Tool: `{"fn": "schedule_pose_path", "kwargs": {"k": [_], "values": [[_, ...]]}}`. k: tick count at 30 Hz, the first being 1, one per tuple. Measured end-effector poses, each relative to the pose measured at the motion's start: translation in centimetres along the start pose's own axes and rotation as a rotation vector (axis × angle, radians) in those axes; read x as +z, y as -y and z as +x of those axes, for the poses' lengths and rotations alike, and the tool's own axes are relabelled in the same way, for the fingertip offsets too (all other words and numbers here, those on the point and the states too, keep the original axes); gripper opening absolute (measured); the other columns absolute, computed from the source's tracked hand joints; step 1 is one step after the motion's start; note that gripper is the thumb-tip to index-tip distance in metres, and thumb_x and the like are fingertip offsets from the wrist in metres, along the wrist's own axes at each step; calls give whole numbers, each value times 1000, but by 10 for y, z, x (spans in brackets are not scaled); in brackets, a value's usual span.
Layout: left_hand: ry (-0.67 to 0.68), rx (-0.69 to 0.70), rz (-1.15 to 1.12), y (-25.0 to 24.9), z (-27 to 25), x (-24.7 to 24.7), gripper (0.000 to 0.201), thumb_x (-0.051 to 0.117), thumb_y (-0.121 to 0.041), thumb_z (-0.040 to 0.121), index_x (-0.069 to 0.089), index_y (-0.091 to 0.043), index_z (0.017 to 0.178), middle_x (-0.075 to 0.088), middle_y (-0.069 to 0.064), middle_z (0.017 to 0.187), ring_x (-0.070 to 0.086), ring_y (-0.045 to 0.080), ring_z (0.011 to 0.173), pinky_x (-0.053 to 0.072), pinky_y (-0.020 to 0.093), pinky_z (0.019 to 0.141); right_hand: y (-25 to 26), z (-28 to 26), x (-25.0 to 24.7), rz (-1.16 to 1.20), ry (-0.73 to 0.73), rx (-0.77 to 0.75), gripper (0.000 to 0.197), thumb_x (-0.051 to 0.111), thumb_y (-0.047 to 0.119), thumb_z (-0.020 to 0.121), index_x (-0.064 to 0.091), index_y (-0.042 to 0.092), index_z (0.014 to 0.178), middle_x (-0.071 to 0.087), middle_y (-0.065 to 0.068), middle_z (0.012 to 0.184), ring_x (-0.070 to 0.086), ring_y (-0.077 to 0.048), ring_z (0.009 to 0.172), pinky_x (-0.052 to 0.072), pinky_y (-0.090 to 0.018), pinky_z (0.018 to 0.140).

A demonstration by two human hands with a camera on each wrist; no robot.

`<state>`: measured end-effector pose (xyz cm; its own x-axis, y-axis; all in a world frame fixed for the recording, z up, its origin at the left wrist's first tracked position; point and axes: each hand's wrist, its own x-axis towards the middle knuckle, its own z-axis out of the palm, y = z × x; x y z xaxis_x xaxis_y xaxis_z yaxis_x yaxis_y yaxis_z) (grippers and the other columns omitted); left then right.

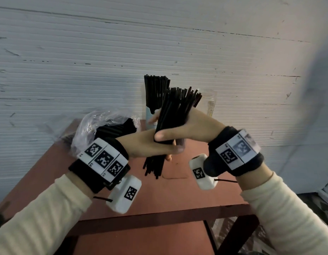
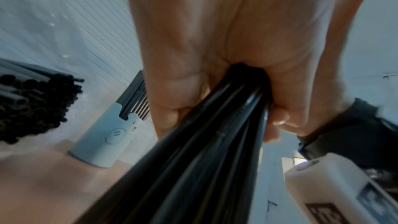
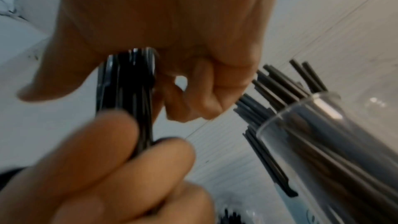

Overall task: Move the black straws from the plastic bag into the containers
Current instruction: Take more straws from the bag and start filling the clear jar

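Hands meet above the red table (image 1: 178,196): the left hand (image 1: 148,146) and right hand (image 1: 189,126) both curl tight round one bundle of black straws (image 1: 176,111), held clear of the tabletop. More straws lie in the plastic bag (image 1: 104,124) at left. Only the left wrist view shows the pale blue container (image 2: 103,135) plainly; the right wrist view shows a clear container (image 3: 323,142) of straws.

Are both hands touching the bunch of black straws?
Touching. The head view shows the left hand and right hand both wrapped round the straw bundle; each wrist view shows fingers curled on it.
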<state>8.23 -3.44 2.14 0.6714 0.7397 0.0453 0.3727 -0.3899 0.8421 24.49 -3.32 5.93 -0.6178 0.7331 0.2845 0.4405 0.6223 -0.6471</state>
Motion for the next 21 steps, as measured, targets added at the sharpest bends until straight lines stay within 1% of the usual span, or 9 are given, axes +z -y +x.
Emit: {"fn": "schedule_pose_path", "kwargs": {"k": [2, 4, 5, 7, 10, 13, 15, 18, 21], "values": [[19, 10, 12, 1, 3, 6, 22, 66, -20, 91, 69, -33, 73, 69, 13, 83, 67, 17, 82, 56, 25, 84, -4, 2, 4, -34, -27, 1, 22, 76, 21, 81, 70, 4, 94, 70, -8, 86, 68, -15, 83, 53, -22, 71], [-6, -14, -34, 4, 7, 10, 4, 71, -23, 87, 69, -19, 86, 69, 14, 84, 66, 16, 83, 55, 28, 86, -7, 3, -1, -38, -106, -8, 22, 73, 14, 84, 66, -5, 89, 66, -18, 81, 66, -21, 75, 54, -28, 66], [-46, -17, -42, 8, 12, 10, 19, 74, -27, 84, 67, -14, 96, 70, 11, 88, 66, 14, 85, 55, 29, 88, -7, 3, -6, -30, -148, -21, 20, 72, 11, 84, 64, -7, 88, 64, -17, 77, 64, -14, 69, 52, -23, 61], [-164, -19, -36, 12, 21, 9, 49, 81, -36, 75, 59, -18, 115, 70, 4, 99, 66, 7, 94, 54, 28, 88, -8, 5, -23, 18, -258, -24, 15, 69, 7, 86, 63, -7, 86, 59, -4, 67, 58, 1, 57, 43, -11, 51], [-455, -43, -49, 19, 37, 8, 83, 88, -45, 60, 38, -28, 124, 57, -6, 113, 60, 9, 104, 53, 28, 87, -14, 10, -56, 161, -496, 2, 15, 70, 13, 82, 64, -1, 84, 56, 1, 63, 48, -3, 48, 33, -14, 41], [-651, -42, -71, 26, 58, 5, 105, 91, -46, 52, 22, -32, 130, 45, -3, 123, 51, 13, 116, 45, 34, 100, -20, 18, -87, 242, -652, -6, 21, 68, 19, 79, 63, -1, 87, 56, -5, 68, 45, -11, 49, 30, -20, 40], [-656, -60, -80, 27, 72, 2, 119, 91, -39, 56, 11, -28, 143, 37, -1, 137, 41, 15, 128, 34, 32, 109, -22, 23, -103, 272, -700, -2, 21, 68, 19, 80, 61, 0, 87, 56, -7, 72, 46, -12, 52, 29, -21, 41], [-589, -71, -93, 26, 93, -5, 127, 90, -29, 62, 0, -21, 151, 32, -4, 145, 34, 12, 135, 26, 22, 106, -29, 32, -118, 275, -719, 20, 22, 69, 20, 80, 60, 2, 88, 55, -14, 79, 46, -16, 56, 29, -23, 42], [-579, -61, -96, 32, 106, -11, 117, 90, -24, 61, 14, -18, 150, 46, -8, 134, 45, 12, 128, 33, 22, 101, -35, 42, -122, 254, -700, 61, 20, 70, 19, 80, 59, 5, 89, 53, -16, 83, 43, -24, 62, 27, -24, 44]]}}
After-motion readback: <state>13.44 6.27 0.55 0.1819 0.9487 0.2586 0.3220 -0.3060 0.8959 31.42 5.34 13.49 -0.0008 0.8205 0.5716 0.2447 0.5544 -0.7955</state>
